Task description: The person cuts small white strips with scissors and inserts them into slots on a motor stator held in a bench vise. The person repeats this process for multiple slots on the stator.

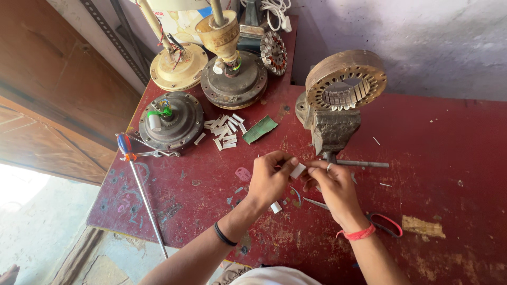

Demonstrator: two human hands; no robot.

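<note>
My left hand [268, 179] and my right hand [334, 186] meet over the dark red table [449, 158], pinching a small white paper strip [298, 170] between their fingertips. Just beyond them a grey bench vise [332, 129] clamps a round metal stator ring [346, 79] with white strips standing in some slots. Another small white strip [275, 207] lies on the table below my left hand. My left wrist has a black band, my right a red thread.
A pile of white strips [224, 132] and a green sheet scrap [260, 130] lie left of the vise. Three fan motor housings [171, 121] [232, 79] [178, 66] stand at the back left. A long screwdriver [140, 184] lies at the left edge. Scissors [369, 216] rest under my right wrist.
</note>
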